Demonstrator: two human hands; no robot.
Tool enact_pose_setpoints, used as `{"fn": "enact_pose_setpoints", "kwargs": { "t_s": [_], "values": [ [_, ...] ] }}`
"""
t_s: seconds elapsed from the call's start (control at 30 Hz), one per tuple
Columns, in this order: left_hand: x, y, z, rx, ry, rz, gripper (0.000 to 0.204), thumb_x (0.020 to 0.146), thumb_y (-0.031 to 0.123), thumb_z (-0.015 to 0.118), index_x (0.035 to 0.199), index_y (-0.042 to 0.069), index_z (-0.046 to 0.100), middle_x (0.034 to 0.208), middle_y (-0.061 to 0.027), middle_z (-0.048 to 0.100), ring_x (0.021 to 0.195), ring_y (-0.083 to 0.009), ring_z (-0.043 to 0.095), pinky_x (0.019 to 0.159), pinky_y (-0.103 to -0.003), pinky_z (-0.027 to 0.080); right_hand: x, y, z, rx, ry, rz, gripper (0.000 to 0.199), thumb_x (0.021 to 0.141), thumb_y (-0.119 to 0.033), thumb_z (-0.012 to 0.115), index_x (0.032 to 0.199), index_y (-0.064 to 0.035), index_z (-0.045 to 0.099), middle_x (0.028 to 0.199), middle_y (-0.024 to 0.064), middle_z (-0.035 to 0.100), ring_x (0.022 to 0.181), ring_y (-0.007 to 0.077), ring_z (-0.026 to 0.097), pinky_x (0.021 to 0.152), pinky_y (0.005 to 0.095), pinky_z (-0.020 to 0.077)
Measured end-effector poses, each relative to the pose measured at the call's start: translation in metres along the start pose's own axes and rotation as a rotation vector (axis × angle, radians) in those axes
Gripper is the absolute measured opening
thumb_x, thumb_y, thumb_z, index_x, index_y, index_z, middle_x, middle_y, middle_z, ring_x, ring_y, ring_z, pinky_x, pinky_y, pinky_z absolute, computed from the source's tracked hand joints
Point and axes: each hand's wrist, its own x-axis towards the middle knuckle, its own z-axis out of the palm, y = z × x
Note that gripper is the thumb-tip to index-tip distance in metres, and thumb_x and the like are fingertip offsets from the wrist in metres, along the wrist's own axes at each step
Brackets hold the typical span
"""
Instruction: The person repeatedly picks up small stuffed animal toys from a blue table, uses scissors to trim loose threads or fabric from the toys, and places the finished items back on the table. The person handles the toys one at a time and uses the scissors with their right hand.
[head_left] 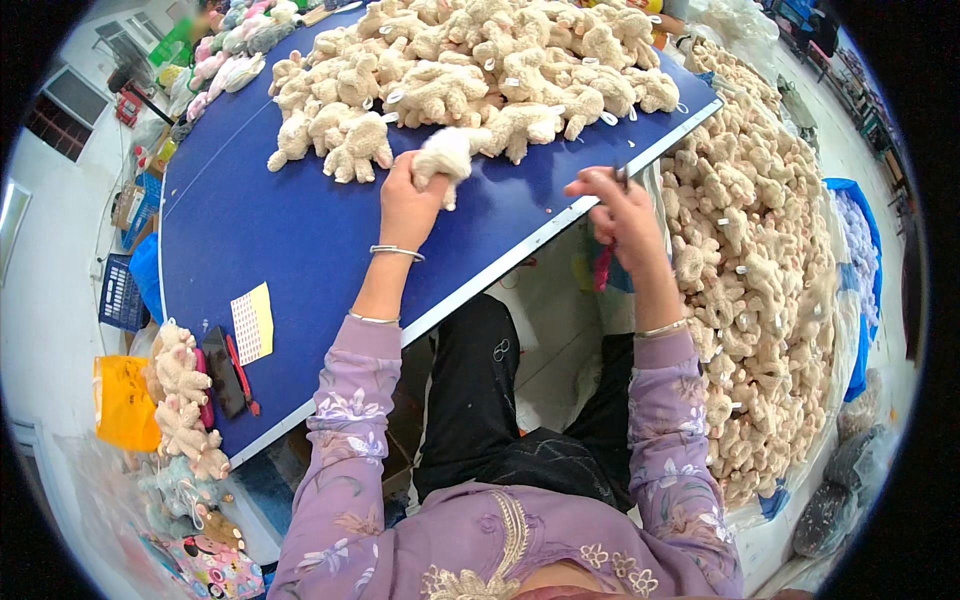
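In the head view, the left hand [412, 195] is gripping a small cream plush toy [447, 152], its fingers closing around the soft body. The toy is sitting at the near edge of the pile of plush toys [470, 70] on the blue table [280, 220]; whether it is touching the pile is hard to tell. The right hand [628, 220] is hovering by the table's pale edge, well apart from the toy, fingers partly curling around a pink-handled tool [602, 268] with a dark tip. Blur is hiding its exact kind; it may be scissors. Beyond that hand, a large heap of similar toys [760, 270] is lying beside the table. Near the left corner, a yellow-and-white sheet [253, 322] is resting on the tabletop.

The step in hand seems to be singling out one toy for handling with the tool. The next move would be calling for a steady left grip, with the dark tip staying clear of the fingers.
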Motion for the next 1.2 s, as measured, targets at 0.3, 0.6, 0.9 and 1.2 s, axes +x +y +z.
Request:
{"fn": "enact_pose_setpoints", "kwargs": {
  "t_s": [0.3,0.6,0.9,1.2],
  "values": [
    [-0.028,0.02,0.014,-0.848,-0.358,-0.315,0.029,0.093,0.027,0.055,0.11,0.003,0.056,0.095,-0.0059,0.064,0.075,-0.0132,0.063,0.056,-0.028,0.051,-0.007,0.012,0.041,-0.081,-0.204,-0.002,0.037,0.088,-0.03,0.065,0.108,0.0,0.06,0.089,0.0011,0.063,0.072,0.0065,0.053,0.064,0.0221,0.0436],
    [-0.03,0.032,0.025,-0.837,-0.275,-0.305,0.038,0.09,0.02,0.063,0.119,-0.001,0.052,0.114,-0.0099,0.061,0.092,-0.0168,0.064,0.08,-0.03,0.054,-0.006,0.025,0.048,-0.15,-0.235,-0.152,0.032,0.083,-0.016,0.071,0.106,0.0024,0.059,0.09,0.0014,0.062,0.079,0.0071,0.056,0.072,0.0227,0.0464],
    [-0.028,0.03,0.02,-0.972,-0.168,-0.381,0.036,0.093,0.018,0.059,0.121,-0.002,0.051,0.112,-0.0107,0.062,0.096,-0.0173,0.064,0.082,-0.031,0.053,-0.012,0.015,0.046,-0.105,-0.198,-0.156,0.035,0.081,-0.012,0.073,0.11,-0.0028,0.057,0.084,-0.0021,0.057,0.072,0.0031,0.051,0.064,0.0178,0.0429],
    [-0.027,0.032,0.023,-0.945,-0.21,-0.398,0.034,0.092,0.017,0.061,0.118,-0.003,0.053,0.109,-0.0104,0.063,0.092,-0.0161,0.064,0.078,-0.029,0.053,-0.012,0.02,0.047,-0.238,-0.099,-0.246,0.022,0.085,-0.016,0.069,0.097,0.0003,0.061,0.082,-0.001,0.061,0.068,0.0025,0.051,0.061,0.0186,0.0444]
  ]
}}
